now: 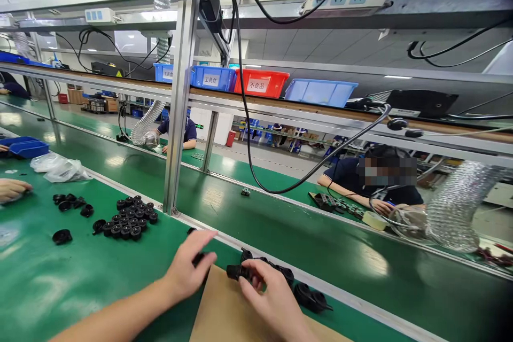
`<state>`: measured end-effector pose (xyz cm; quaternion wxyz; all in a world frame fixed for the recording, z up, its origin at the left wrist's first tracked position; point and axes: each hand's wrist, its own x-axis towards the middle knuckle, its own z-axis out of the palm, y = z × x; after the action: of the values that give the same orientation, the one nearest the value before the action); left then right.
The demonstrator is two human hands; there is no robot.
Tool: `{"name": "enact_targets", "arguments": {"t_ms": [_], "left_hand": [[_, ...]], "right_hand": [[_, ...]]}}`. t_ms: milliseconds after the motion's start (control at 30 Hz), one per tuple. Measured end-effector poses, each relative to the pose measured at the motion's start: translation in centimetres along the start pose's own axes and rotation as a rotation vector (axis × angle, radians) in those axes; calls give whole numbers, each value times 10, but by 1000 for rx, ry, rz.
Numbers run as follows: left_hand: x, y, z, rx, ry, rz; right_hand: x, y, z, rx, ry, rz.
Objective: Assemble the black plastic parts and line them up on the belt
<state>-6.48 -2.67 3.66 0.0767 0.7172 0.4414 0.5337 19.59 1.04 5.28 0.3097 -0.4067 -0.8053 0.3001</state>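
Note:
My right hand (272, 291) is closed, with thumb and fingers pinching a small black plastic part (233, 272) above a brown cardboard sheet (214, 304). Just to its left, my left hand (190, 267) is open, thumb and fingers apart. A dark piece (197, 259) shows in the gap between them, partly hidden, and I cannot tell whether the hand touches it. Behind my right hand a row of black round parts (308, 296) runs along the bench's metal edge, some of it covered by my fingers.
Many black round parts (128, 219) are grouped on the green bench at left, with looser ones (62, 236) nearby. A clear plastic bag (60, 166), a blue tray (28, 147) and another person's hand (14, 189) are farther left. A metal post (180, 101) rises ahead; a black cable (256, 181) hangs down.

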Motion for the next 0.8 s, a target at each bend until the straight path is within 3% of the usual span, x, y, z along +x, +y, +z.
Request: {"name": "enact_targets", "arguments": {"t_ms": [67,167,300,433,533,700,800], "left_hand": [[15,-32,-22,88,71,-37],[24,-82,-50,126,45,-101],[16,-118,-57,152,-57,-196],[10,-126,-52,180,-134,-339],[13,-125,-65,184,-253,-439],[24,-109,-108,85,-726,-506],[27,-97,-118,66,-887,-485]], "right_hand": [[2,2,-3,-242,18,-140],[12,1,0,-433,-23,-218],[35,-4,12,-620,-162,-174],[59,-9,14,-660,-233,-129],[75,-19,16,-635,-244,-108],[113,-46,55,-497,-228,-19],[142,-55,89,-430,-230,85]]}}
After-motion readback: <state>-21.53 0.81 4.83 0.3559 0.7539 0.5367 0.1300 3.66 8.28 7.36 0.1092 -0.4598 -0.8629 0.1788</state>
